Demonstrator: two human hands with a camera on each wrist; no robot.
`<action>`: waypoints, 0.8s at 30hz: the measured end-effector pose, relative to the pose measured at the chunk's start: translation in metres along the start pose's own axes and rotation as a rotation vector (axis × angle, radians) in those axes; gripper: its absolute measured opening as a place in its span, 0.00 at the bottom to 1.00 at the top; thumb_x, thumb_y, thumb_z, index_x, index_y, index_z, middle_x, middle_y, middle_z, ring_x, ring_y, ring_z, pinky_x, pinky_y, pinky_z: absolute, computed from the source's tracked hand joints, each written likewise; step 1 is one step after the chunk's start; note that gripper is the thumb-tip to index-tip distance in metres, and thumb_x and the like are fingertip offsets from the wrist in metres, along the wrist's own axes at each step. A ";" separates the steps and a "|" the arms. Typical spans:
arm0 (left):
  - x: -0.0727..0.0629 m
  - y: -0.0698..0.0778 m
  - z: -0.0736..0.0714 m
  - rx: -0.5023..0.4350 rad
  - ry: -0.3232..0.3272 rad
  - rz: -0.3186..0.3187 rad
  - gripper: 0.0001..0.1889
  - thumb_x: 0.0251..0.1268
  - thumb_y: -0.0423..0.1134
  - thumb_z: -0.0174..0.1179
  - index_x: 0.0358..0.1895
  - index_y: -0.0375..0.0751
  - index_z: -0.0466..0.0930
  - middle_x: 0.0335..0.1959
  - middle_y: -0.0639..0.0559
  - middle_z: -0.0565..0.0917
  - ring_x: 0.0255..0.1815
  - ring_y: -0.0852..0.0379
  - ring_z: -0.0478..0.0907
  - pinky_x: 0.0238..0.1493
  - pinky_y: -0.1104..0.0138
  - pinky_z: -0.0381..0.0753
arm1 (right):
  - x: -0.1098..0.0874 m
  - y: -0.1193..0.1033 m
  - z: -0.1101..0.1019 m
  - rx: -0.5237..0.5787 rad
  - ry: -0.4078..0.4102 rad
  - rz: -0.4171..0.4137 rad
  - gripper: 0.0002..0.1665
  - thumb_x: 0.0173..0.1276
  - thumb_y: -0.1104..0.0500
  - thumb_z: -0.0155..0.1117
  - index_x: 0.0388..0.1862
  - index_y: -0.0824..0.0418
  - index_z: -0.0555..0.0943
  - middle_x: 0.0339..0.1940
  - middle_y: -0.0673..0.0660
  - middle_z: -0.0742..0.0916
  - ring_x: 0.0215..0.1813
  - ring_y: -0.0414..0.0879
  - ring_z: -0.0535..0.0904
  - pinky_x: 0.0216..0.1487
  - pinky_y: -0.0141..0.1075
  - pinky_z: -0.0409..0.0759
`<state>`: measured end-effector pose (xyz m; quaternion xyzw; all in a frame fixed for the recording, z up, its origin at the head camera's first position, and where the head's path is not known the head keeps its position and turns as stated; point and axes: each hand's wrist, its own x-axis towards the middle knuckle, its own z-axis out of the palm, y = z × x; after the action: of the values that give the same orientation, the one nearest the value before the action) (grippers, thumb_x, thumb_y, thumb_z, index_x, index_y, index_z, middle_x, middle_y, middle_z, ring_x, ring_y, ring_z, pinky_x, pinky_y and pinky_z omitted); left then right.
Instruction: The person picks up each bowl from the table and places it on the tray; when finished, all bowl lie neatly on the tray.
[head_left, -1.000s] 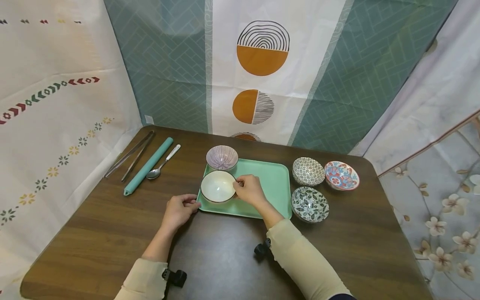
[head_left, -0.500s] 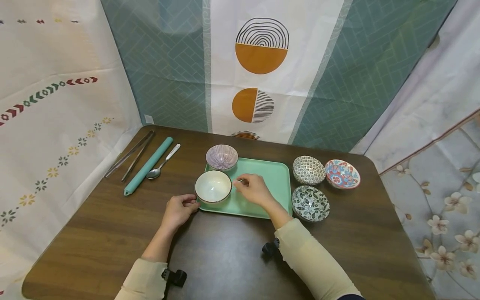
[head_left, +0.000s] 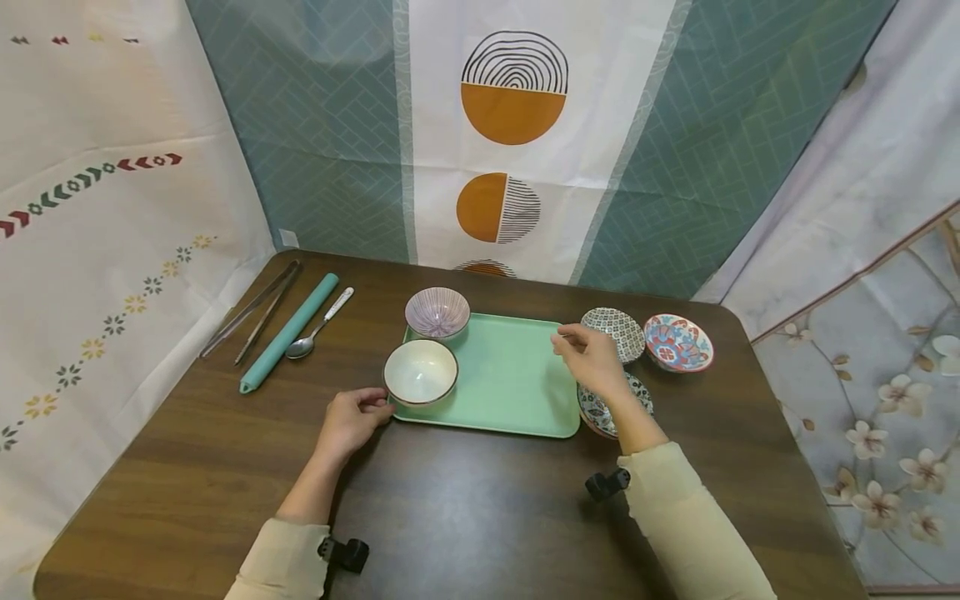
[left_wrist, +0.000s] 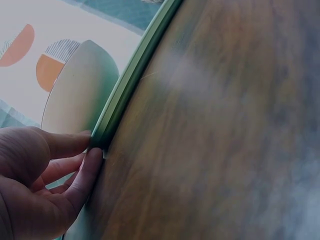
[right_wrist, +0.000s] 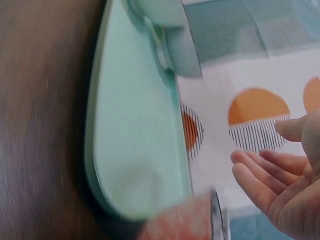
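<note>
In the head view, my left hand (head_left: 351, 423) is at the near left corner of a mint green tray (head_left: 510, 375). The left wrist view shows its thumb and fingers pinching the tray's edge (left_wrist: 131, 75). A white bowl with a dark rim (head_left: 421, 372) sits at the tray's left end, just beside that hand. Behind it, a purple striped bowl (head_left: 438, 312) stands at the back left corner. My right hand (head_left: 597, 364) hovers over the tray's right edge, holding nothing, its fingers loosely extended. It partly covers a lattice-patterned bowl (head_left: 617, 331) and a leaf-patterned bowl (head_left: 637, 393).
A red and blue floral bowl (head_left: 678, 343) stands at the far right. On the left of the brown table (head_left: 465, 508) lie metal tongs (head_left: 251, 310), a teal stick-shaped item (head_left: 289, 333) and a spoon (head_left: 318, 325). Curtains hang behind.
My right hand has released the white bowl and moved right toward the patterned bowls. The white bowl shifted slightly left on the tray. My left hand stayed at the tray corner.
</note>
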<state>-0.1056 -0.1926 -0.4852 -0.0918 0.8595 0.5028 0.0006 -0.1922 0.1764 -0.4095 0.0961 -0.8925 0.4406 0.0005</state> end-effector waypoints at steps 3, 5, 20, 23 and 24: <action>0.000 0.000 -0.001 0.002 -0.005 -0.004 0.16 0.63 0.32 0.69 0.51 0.26 0.85 0.38 0.41 0.88 0.38 0.53 0.85 0.32 0.73 0.78 | 0.000 0.010 -0.013 -0.017 0.033 0.028 0.24 0.79 0.52 0.58 0.63 0.68 0.79 0.48 0.65 0.88 0.50 0.59 0.86 0.49 0.51 0.82; 0.000 0.000 -0.001 0.003 -0.006 -0.002 0.16 0.63 0.32 0.69 0.51 0.26 0.84 0.38 0.41 0.87 0.38 0.53 0.85 0.32 0.73 0.78 | 0.000 0.017 -0.021 -0.035 0.057 0.041 0.25 0.79 0.52 0.58 0.64 0.68 0.78 0.50 0.67 0.87 0.52 0.61 0.85 0.51 0.53 0.81; -0.001 -0.003 0.000 -0.005 0.050 0.085 0.15 0.60 0.29 0.71 0.50 0.28 0.86 0.39 0.38 0.88 0.41 0.46 0.87 0.35 0.75 0.78 | -0.012 0.078 -0.078 -0.081 0.359 0.222 0.24 0.76 0.53 0.60 0.55 0.75 0.82 0.40 0.70 0.89 0.25 0.33 0.84 0.30 0.24 0.80; -0.001 -0.003 0.000 -0.024 0.037 0.080 0.15 0.61 0.29 0.71 0.50 0.27 0.86 0.40 0.38 0.88 0.41 0.46 0.87 0.34 0.76 0.78 | -0.016 0.090 -0.090 -0.100 0.408 0.297 0.26 0.76 0.51 0.59 0.58 0.74 0.81 0.38 0.64 0.90 0.21 0.28 0.81 0.40 0.25 0.79; -0.001 -0.004 0.000 -0.027 0.034 0.079 0.15 0.61 0.29 0.71 0.50 0.27 0.86 0.40 0.38 0.88 0.41 0.46 0.87 0.34 0.76 0.78 | -0.018 0.093 -0.093 -0.101 0.423 0.319 0.27 0.76 0.50 0.59 0.59 0.73 0.81 0.36 0.61 0.91 0.20 0.26 0.80 0.40 0.25 0.79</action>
<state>-0.1040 -0.1940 -0.4882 -0.0662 0.8556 0.5121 -0.0352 -0.1982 0.3083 -0.4275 -0.1402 -0.8973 0.4002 0.1224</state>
